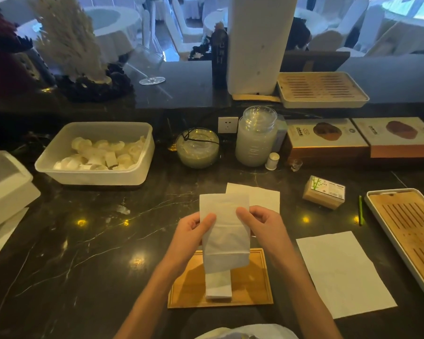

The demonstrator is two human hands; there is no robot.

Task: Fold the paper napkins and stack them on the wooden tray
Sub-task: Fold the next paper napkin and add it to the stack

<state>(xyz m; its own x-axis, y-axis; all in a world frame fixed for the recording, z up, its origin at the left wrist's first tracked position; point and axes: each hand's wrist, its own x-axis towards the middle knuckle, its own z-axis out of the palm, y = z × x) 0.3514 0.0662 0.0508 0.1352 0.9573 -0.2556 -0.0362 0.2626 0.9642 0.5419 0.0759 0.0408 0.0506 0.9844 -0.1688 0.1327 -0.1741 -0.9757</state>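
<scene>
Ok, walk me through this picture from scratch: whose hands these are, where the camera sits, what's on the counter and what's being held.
There is no machine here. A person wears a camera on the head, so the single picture looks forward and down at their own two bare hands.

The left hand and right hand pinch the two sides of one paper napkin, held up above the dark marble counter, partly folded.

Below it lies the wooden tray with a small stack of folded napkins on it. An unfolded napkin lies flat to the right, and another lies beyond the hands.

Also around: a slatted tray at the far right, a small packet, a plastic tub and a glass jar.
</scene>
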